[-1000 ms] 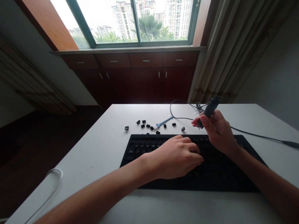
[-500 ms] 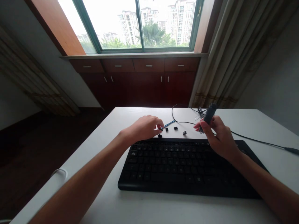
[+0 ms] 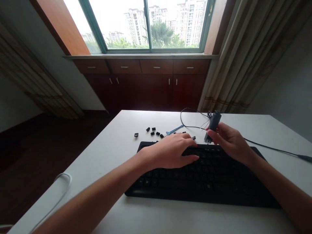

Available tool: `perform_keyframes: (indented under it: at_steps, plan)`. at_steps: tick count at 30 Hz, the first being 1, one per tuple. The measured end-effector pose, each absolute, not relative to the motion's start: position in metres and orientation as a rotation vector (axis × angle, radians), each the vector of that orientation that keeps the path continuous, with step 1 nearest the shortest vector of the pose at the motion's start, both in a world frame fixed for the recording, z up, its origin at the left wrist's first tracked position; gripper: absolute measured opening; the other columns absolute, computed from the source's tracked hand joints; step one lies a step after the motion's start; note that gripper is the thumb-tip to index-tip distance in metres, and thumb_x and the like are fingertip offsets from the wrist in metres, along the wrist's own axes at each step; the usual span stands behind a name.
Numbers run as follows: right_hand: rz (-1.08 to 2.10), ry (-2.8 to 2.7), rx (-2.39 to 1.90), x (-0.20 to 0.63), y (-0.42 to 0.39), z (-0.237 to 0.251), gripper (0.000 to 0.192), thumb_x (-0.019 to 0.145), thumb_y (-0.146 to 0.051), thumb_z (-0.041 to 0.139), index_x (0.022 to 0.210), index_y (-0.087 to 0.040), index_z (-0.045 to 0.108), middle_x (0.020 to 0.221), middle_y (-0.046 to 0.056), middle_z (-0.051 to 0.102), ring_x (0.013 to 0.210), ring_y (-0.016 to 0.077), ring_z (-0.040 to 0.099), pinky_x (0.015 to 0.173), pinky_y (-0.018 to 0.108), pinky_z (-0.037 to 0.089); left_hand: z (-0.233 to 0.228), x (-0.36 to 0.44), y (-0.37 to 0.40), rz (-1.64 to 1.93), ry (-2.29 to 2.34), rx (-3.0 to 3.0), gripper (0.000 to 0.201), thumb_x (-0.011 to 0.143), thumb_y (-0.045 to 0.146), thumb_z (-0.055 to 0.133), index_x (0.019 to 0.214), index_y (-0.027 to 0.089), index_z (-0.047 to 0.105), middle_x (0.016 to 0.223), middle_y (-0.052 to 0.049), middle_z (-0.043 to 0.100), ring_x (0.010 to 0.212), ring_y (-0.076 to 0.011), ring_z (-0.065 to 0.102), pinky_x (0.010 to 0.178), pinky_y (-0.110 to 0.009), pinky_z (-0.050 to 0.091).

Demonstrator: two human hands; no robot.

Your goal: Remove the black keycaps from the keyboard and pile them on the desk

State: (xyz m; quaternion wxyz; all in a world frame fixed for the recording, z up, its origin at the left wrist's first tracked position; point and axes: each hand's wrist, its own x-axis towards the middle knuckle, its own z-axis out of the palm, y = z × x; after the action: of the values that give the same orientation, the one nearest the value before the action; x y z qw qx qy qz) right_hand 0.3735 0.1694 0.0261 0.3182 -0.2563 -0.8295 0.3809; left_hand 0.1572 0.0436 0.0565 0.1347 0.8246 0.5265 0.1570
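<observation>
My left hand hovers over or rests on the upper rows of the black keyboard, thumb apart from the fingers, with nothing visible in it. In my right hand is a dark oblong tool, tilted, with thin wires beside it; I cannot make out its exact kind. Small black keycaps lie scattered behind the keyboard, one keycap farther left. Another small black piece lies just past my left fingertips. A small blue brush lies behind my left hand.
A black cable runs across the white table to the right, with a loop at the back. A white cable hangs at the left edge. Beyond the table stand dark red cabinets under a window.
My left hand has moved right and nearer, from the keycaps behind the keyboard to over its keys, and its fingers have parted. The tool in my right hand has dropped slightly.
</observation>
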Motion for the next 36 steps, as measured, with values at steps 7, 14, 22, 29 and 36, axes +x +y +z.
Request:
perform_keyframes:
  at_steps: [7, 14, 22, 29, 36]
  plan:
    - [0.771, -2.441, -0.526, 0.380, 0.171, 0.031, 0.019, 0.090, -0.038, 0.065, 0.102, -0.024, 0.068, 0.096, 0.004, 0.073, 0.082, 0.0217, 0.069, 0.071, 0.035, 0.057, 0.033, 0.174, 0.046, 0.628, 1.523, 2.387, 0.039, 0.095, 0.042, 0.056, 0.124, 0.016, 0.063, 0.121, -0.011, 0.064, 0.110, -0.0270, 0.060, 0.096, -0.041, 0.051]
    - [0.708, -2.611, -0.403, 0.380, 0.170, 0.031, 0.016, 0.091, -0.032, 0.065, 0.105, -0.025, 0.065, 0.097, 0.002, 0.071, 0.084, 0.0190, 0.066, 0.075, 0.033, 0.055, 0.015, 0.169, 0.051, 0.800, 1.481, 2.365, 0.029, 0.095, 0.035, 0.057, 0.117, 0.018, 0.066, 0.119, -0.010, 0.063, 0.111, -0.0251, 0.059, 0.101, -0.041, 0.047]
    - [0.725, -2.618, -0.365, 0.379, 0.168, 0.029, 0.015, 0.092, -0.032, 0.064, 0.104, -0.024, 0.065, 0.098, 0.004, 0.070, 0.083, 0.0181, 0.067, 0.075, 0.031, 0.055, 0.007, 0.169, 0.051, 0.875, 1.465, 2.331, 0.025, 0.093, 0.034, 0.059, 0.112, 0.019, 0.066, 0.119, -0.009, 0.063, 0.110, -0.0242, 0.058, 0.102, -0.041, 0.047]
    - [0.809, -2.588, -0.412, 0.382, 0.171, 0.028, 0.015, 0.089, -0.033, 0.068, 0.101, -0.024, 0.067, 0.098, 0.003, 0.072, 0.084, 0.0191, 0.071, 0.080, 0.032, 0.059, 0.007, 0.169, 0.051, 0.870, 1.467, 2.332, 0.025, 0.094, 0.034, 0.059, 0.112, 0.019, 0.066, 0.120, -0.008, 0.062, 0.112, -0.0244, 0.057, 0.101, -0.041, 0.047]
    - [0.702, -2.632, -0.341, 0.381, 0.172, 0.033, 0.012, 0.091, -0.028, 0.064, 0.103, -0.024, 0.062, 0.095, 0.004, 0.070, 0.084, 0.0200, 0.068, 0.075, 0.033, 0.058, 0.007, 0.169, 0.051, 0.864, 1.468, 2.347, 0.026, 0.094, 0.034, 0.058, 0.113, 0.019, 0.066, 0.120, -0.008, 0.062, 0.113, -0.0250, 0.056, 0.101, -0.041, 0.048]
